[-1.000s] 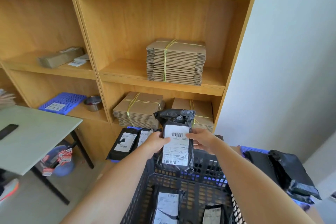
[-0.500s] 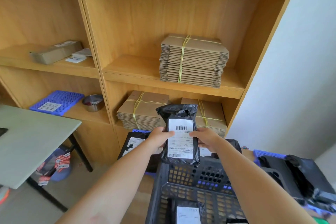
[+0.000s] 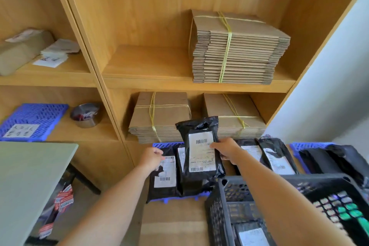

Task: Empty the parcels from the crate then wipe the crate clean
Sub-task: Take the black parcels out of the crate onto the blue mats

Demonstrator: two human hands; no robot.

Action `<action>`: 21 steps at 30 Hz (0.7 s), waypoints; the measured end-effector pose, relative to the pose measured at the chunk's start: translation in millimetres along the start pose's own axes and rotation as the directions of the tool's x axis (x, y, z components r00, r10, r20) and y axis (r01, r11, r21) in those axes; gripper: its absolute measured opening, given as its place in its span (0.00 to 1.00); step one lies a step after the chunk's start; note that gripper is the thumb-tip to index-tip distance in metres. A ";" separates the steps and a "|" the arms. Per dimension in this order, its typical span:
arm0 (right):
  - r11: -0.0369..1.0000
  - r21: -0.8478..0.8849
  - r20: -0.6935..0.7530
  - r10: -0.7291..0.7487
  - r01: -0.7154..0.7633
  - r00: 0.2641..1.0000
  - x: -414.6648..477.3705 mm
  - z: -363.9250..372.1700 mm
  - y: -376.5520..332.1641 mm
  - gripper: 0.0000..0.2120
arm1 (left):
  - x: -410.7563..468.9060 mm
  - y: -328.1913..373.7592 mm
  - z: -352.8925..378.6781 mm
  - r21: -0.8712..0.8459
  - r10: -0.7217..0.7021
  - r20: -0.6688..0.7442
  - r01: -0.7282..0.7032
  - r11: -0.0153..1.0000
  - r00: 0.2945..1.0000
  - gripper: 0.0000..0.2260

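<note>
My right hand [image 3: 225, 151] grips the right edge of a black parcel [image 3: 199, 158] with a white label, holding it upright above a blue pallet [image 3: 175, 198] on the floor. Several black parcels lie on that pallet, one at the left [image 3: 164, 173] and others at the right [image 3: 277, 158]. My left hand [image 3: 151, 158] hovers with loosely curled fingers at the top corner of the left parcel and holds nothing. The black plastic crate [image 3: 227, 193] stands at the lower right, below my right arm. One labelled parcel [image 3: 252, 235] shows inside it.
A wooden shelf unit holds strapped bundles of flat cardboard [image 3: 233, 50] [image 3: 159, 120], a blue tray [image 3: 32, 120] and a metal bowl [image 3: 85, 115]. A grey table [image 3: 26, 175] stands at the left. Black bags [image 3: 329, 158] lie on a second blue pallet at the right.
The view has moved closer to the shelf and downward. My left hand has let go of the parcel and shifted left; my right hand alone carries it forward over the blue pallet.
</note>
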State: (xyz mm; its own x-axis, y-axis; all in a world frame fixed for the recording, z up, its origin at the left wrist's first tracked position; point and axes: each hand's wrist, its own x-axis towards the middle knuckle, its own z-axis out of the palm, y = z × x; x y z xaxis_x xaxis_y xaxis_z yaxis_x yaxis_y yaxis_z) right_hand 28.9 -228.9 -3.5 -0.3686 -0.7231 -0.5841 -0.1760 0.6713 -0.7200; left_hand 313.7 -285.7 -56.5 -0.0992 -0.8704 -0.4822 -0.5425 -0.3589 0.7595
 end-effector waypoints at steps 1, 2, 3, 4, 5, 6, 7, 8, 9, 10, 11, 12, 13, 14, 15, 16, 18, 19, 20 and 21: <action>0.999 -0.029 0.005 0.018 -0.018 1.000 7.5 9.2 2.5 0.10 | 5.6 -8.2 1.5 0.017 -0.007 0.001 0.007 1.000 1.000 0.05; 0.998 -0.058 0.010 0.032 -0.032 0.999 14.9 17.7 4.2 0.10 | 12.6 -17.1 4.6 0.023 -0.006 0.000 0.006 1.000 1.000 0.07; 0.995 -0.086 0.011 0.044 -0.043 0.999 21.5 25.9 5.1 0.10 | 19.0 -25.7 7.7 0.045 -0.007 0.006 0.007 0.999 1.000 0.08; 0.991 -0.122 0.004 0.052 -0.052 0.999 30.0 34.3 5.7 0.10 | 24.8 -34.1 10.9 0.074 -0.010 0.022 0.008 0.997 1.000 0.08; 0.984 -0.171 -0.009 0.056 -0.057 0.998 35.4 39.5 6.2 0.09 | 27.3 -39.7 14.4 0.121 -0.003 0.044 -0.003 0.993 0.999 0.08; 0.970 -0.232 -0.016 0.065 -0.067 0.998 42.0 45.6 7.4 0.08 | 30.2 -45.7 17.7 0.159 0.000 0.064 -0.010 0.987 0.998 0.11; 0.953 -0.292 -0.025 0.075 -0.079 0.997 48.8 51.3 9.8 0.09 | 33.3 -52.0 21.1 0.191 -0.005 0.084 -0.011 0.982 0.996 0.13; 0.937 -0.337 -0.026 0.090 -0.093 0.996 55.9 56.9 13.4 0.11 | 35.8 -58.0 24.3 0.220 -0.013 0.109 -0.012 0.975 0.994 0.14; 0.920 -0.377 -0.022 0.103 -0.104 0.994 63.0 61.3 18.4 0.13 | 37.8 -63.2 27.0 0.254 -0.017 0.133 -0.017 0.967 0.991 0.15; 0.904 -0.410 -0.020 0.123 -0.121 0.992 70.6 68.0 24.1 0.16 | 40.8 -70.1 29.3 0.279 -0.032 0.153 -0.012 0.960 0.988 0.16; 0.889 -0.440 -0.023 0.134 -0.130 0.991 77.5 73.1 29.4 0.17 | 44.6 -76.7 31.7 0.295 -0.045 0.170 -0.007 0.956 0.984 0.17; 0.871 -0.468 -0.027 0.151 -0.146 0.988 82.6 77.8 33.3 0.17 | 48.1 -82.9 34.1 0.302 -0.064 0.184 0.006 0.953 0.981 0.18; 0.852 -0.499 -0.030 0.165 -0.158 0.986 88.7 82.0 38.3 0.17 | 50.9 -89.4 36.7 0.310 -0.077 0.194 0.013 0.951 0.978 0.18; 0.834 -0.525 -0.038 0.176 -0.170 0.984 93.4 85.5 41.4 0.18 | 53.1 -94.9 39.5 0.313 -0.084 0.205 0.016 0.950 0.975 0.18; 0.820 -0.545 -0.043 0.181 -0.175 0.983 100.5 89.0 45.5 0.17 | 55.1 -100.4 42.5 0.316 -0.090 0.218 0.017 0.949 0.972 0.19; 0.812 -0.553 -0.049 0.192 -0.187 0.980 104.6 92.0 47.9 0.17 | 55.8 -105.3 45.3 0.326 -0.092 0.230 0.013 0.945 0.969 0.19; 0.788 -0.584 -0.051 0.204 -0.195 0.978 114.6 101.8 54.3 0.17 | 58.6 -114.8 49.4 0.375 -0.089 0.254 -0.013 0.927 0.963 0.20; 0.760 -0.622 -0.049 0.199 -0.186 0.979 119.6 106.1 58.1 0.18 | 59.6 -117.7 50.5 0.406 -0.071 0.260 -0.042 0.913 0.963 0.20; 0.722 -0.669 -0.041 0.200 -0.175 0.979 121.6 112.0 60.1 0.19 | 59.8 -119.6 50.5 0.428 -0.061 0.264 -0.060 0.902 0.963 0.20; 0.680 -0.716 -0.031 0.197 -0.159 0.980 123.8 118.5 62.6 0.20 | 60.6 -121.5 50.1 0.444 -0.047 0.266 -0.079 0.893 0.963 0.20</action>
State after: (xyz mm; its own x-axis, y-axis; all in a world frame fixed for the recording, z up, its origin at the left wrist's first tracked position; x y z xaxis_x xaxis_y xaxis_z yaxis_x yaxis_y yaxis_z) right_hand 80.3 -295.7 -165.2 -0.4245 -0.5715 -0.7022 -0.7144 0.6880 -0.1281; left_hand 331.8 -277.9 -199.9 -0.2919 -0.7314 -0.6163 -0.8467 -0.1021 0.5221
